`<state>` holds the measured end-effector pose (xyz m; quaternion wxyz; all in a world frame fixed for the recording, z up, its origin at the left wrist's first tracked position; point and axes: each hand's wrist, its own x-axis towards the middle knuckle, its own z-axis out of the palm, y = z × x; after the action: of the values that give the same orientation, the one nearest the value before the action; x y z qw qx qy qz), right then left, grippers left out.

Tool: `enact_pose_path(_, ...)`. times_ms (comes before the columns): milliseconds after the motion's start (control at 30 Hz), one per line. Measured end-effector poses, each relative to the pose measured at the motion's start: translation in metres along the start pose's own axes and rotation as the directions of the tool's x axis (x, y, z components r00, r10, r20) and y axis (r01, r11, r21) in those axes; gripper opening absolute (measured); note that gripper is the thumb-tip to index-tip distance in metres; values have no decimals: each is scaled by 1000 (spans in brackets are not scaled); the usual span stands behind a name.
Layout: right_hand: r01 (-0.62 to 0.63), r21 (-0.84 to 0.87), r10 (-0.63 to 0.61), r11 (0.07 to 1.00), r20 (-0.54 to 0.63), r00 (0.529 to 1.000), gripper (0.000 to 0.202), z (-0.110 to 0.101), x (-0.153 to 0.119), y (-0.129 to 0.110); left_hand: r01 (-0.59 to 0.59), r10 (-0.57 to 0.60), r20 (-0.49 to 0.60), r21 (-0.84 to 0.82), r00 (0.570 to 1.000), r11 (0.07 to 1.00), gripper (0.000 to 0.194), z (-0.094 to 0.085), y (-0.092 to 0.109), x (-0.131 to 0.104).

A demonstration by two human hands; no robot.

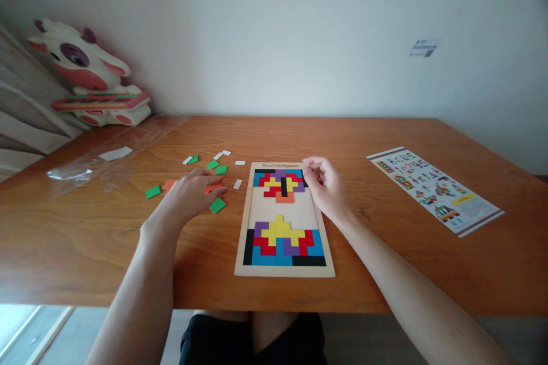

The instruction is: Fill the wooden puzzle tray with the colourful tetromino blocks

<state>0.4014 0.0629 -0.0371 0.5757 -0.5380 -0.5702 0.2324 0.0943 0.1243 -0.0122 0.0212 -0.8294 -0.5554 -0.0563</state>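
A wooden puzzle board lies on the table with coloured block pieces in its upper and lower parts. Bare wood shows across its middle. My right hand is at the board's top right corner, thumb and curled fingers closed on the edge. To the left of the board, my left hand reaches over loose pieces with its fingers stretched out. An orange piece shows under those fingertips, partly hidden. Beside them lies a green piece. Another orange piece is partly covered by the hand.
More green pieces and small white pieces lie left of the board. A printed pattern sheet rests on the right. At the back left are a clear plastic bag and a cow-shaped toy keyboard. A wall borders the table's far edge.
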Motion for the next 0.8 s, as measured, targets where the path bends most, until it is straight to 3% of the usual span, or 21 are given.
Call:
enact_pose_path(133, 3, 3, -3, 1000, -2, 1000, 17, -1, 0, 1, 238, -239, 3, 63, 971, 969, 57, -7, 10, -2)
enact_pose_path(233, 6, 4, -6, 1000, -4, 1000, 18, -1, 1, 1, 397, -413, 130, 134, 901, 908, 75, -12, 20, -1)
enact_pose_path(300, 2, -2, -2, 1000, -13, 1000, 19, -2, 1, 0, 438, -461, 186, 156, 867, 886, 82, -12, 27, -1)
enact_pose_path(567, -3, -22, 3, 1000, -41, 999, 20, -3, 4, -1, 441, -466, 106, 197, 878, 876, 66, -7, 51, -1)
enact_pose_path(800, -8, -32, 7, 999, -36, 999, 21, -3, 4, 1, 412, -419, 78, 92, 905, 907, 69, -6, 49, 2)
